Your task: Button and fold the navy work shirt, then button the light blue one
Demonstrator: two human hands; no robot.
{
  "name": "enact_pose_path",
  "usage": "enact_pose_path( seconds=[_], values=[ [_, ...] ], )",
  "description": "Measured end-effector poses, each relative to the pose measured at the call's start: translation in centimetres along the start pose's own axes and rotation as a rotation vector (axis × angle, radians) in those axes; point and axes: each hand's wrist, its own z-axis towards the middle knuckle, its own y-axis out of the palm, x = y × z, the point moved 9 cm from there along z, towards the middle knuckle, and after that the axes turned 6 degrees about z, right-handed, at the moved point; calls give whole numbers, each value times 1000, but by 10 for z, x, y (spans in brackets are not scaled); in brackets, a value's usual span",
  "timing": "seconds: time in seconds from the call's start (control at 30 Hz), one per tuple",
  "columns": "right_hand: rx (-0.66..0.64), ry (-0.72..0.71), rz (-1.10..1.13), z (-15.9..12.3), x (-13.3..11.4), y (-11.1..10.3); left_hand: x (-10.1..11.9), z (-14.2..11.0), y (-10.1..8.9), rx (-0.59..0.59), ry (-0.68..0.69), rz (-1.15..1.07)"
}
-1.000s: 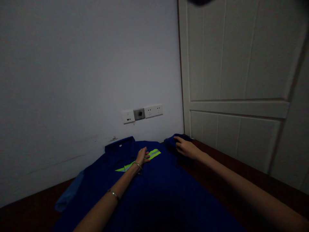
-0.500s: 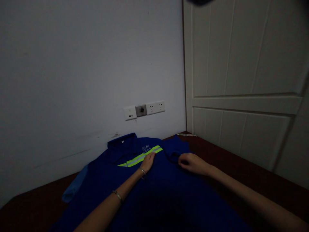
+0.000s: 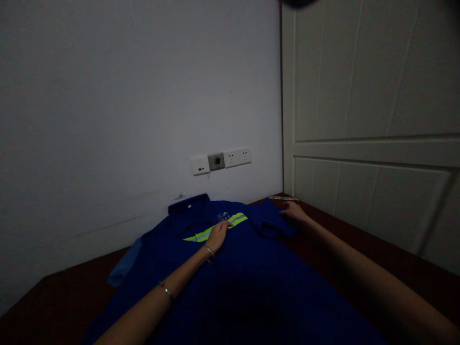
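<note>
Blue collared shirt [image 3: 233, 273] stretches from the wall [image 3: 143, 105] toward the wearer, one sleeve [image 3: 269, 215] just left of the nearer right hand [image 3: 293, 211], fingers loosely bent, left hand [image 3: 217, 235] half-curled on the reflective strip [image 3: 239, 219], neither grip clear.

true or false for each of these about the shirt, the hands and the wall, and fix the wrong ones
1. The left hand rests on the front of the blue shirt. True.
2. The right hand is on the collar. False: it is at the sleeve on the right.
3. The chest stripe is plain red. False: it is yellow-green with a grey band.
4. Socket plates are on the wall. True.
</note>
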Motion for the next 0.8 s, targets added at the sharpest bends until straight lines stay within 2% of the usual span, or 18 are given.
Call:
enact_pose_path(
  seconds=[0.1,0.2,0.33,0.43,0.53,0.63,0.73,0.8],
  values=[
    [-8,-40,-34,4,-20,-3,-5,-4,-15,13,5,-29],
    [1,-106,-38,11,-57,-17,-12,-5,-33,46,-40,-87],
    [10,-286,-74,7,-139,-38,-16,-5,-58,108,-170,-278],
    [-26,-366,-22,-8,-204,-44,-7,-8,-73,131,-225,-499],
    [-127,-414,77,-30,-259,-36,15,-15,-79,69,-197,-697],
    [-164,-514,80,-54,-306,-24,43,-28,-83,-23,-136,-799],
    [-197,-624,70,-78,-341,-7,64,-42,-85,-68,-123,-791],
    [-222,-680,76,-92,-359,6,68,-48,-85,-60,-153,-724]
  ],
)
